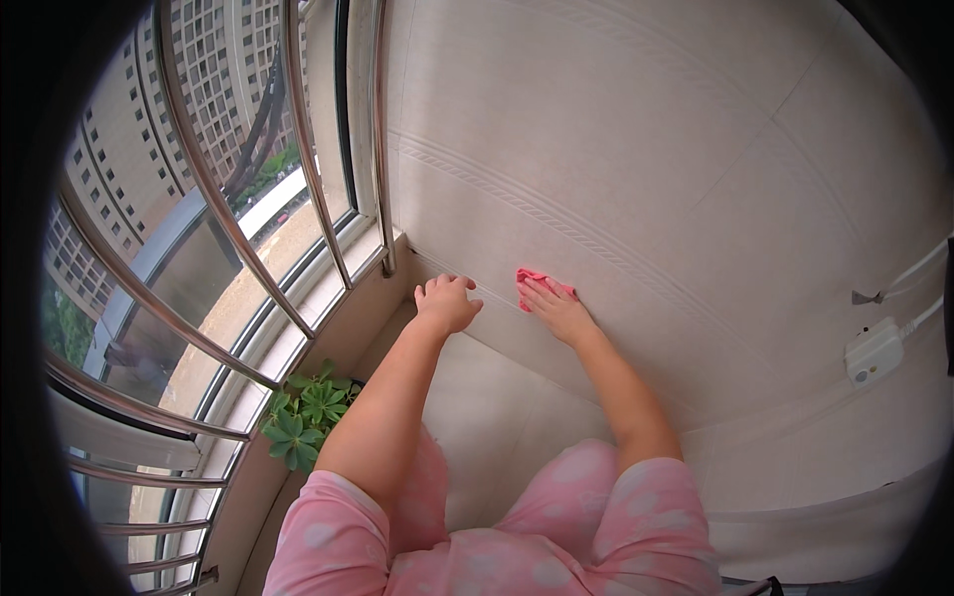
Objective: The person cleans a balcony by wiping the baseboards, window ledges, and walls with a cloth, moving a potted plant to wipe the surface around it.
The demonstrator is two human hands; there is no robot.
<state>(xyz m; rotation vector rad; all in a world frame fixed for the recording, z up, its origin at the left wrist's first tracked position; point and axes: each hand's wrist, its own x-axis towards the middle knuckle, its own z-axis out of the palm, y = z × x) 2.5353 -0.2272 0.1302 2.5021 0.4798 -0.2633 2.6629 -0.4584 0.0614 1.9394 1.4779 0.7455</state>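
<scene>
My right hand (551,304) presses a folded pink cloth (525,277) flat against the tiled wall (611,186), just below a raised, rope-patterned border strip (514,197). Part of the cloth is hidden under the palm and fingers. To the left, my left hand (447,302) hangs in the air with its fingers spread and slightly bent, holding nothing. It is near the corner where the wall meets the window ledge. The pale floor (492,387) shows below both hands.
Metal window bars (216,201) curve along the left above a sill (320,290). A leafy green potted plant (305,417) stands beside my left forearm. On the right, a white plug unit (873,354) with a cable is on the wall. Tall buildings (149,141) show outside.
</scene>
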